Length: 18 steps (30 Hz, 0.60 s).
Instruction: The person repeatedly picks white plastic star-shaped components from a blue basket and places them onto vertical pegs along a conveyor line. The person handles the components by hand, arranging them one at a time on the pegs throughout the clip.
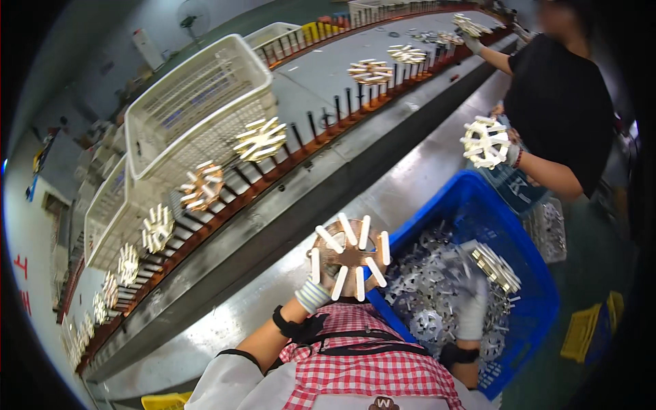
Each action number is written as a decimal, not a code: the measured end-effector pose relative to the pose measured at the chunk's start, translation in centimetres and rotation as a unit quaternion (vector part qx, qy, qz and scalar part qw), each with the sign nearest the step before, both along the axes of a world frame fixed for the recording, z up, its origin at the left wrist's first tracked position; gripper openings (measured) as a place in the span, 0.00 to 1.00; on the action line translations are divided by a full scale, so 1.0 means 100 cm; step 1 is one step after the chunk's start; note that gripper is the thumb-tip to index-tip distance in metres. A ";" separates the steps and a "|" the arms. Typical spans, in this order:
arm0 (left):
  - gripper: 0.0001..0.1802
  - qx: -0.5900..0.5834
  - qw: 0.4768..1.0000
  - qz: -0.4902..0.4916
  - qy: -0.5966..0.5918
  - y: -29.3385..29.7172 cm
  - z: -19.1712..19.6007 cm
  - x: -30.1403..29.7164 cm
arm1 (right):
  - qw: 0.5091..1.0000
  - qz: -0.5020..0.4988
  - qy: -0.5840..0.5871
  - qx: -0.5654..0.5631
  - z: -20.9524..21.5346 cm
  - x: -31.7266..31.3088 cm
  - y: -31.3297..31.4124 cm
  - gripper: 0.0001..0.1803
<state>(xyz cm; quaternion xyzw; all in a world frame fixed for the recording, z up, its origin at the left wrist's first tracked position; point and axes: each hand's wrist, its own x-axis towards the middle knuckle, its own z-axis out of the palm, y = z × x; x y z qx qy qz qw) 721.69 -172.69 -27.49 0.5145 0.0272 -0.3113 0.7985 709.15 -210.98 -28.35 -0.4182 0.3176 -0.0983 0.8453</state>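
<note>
My gloved left hand [317, 290] grips the lower left rim of a round copper-coloured rack [350, 257] with white bars set around it like spokes. It is held upright in front of my chest. My gloved right hand [473, 301] reaches down into a blue plastic basket [550, 301], over a heap of thin silvery stamped metal pieces [427, 321]. Motion smears its fingers, and whether they hold a piece is unclear. Beside those fingers is a blurred stack of pale bars [497, 268], perhaps another such rack; I cannot tell whether it is held.
A curved conveyor with a row of black upright pegs [294, 137] runs along the left, bearing several similar racks [261, 139]. White crates [198, 109] stand behind it. At the right, a co-worker in black [564, 102] holds another rack [486, 142]. Yellow baskets [581, 333] are on the floor.
</note>
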 end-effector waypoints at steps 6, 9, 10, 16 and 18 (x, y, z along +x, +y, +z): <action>0.31 0.005 0.997 0.030 0.077 -0.049 0.016 0.033 | 0.978 0.078 -0.062 -0.182 0.018 0.166 0.087 0.21; 0.24 -0.034 0.987 0.066 0.140 -0.063 0.016 0.044 | 0.971 0.145 -0.084 -0.171 0.010 0.189 0.106 0.31; 0.22 -0.010 0.989 0.069 0.127 -0.066 0.016 0.047 | 0.972 0.172 -0.091 -0.129 0.006 0.195 0.109 0.32; 0.18 0.340 0.902 -0.077 -0.256 -0.075 -0.008 0.064 | 0.928 0.243 -0.135 -0.246 0.009 0.219 0.111 0.23; 0.21 0.377 0.867 -0.145 -0.290 -0.073 -0.012 0.069 | 0.930 0.282 -0.106 -0.213 0.014 0.223 0.104 0.19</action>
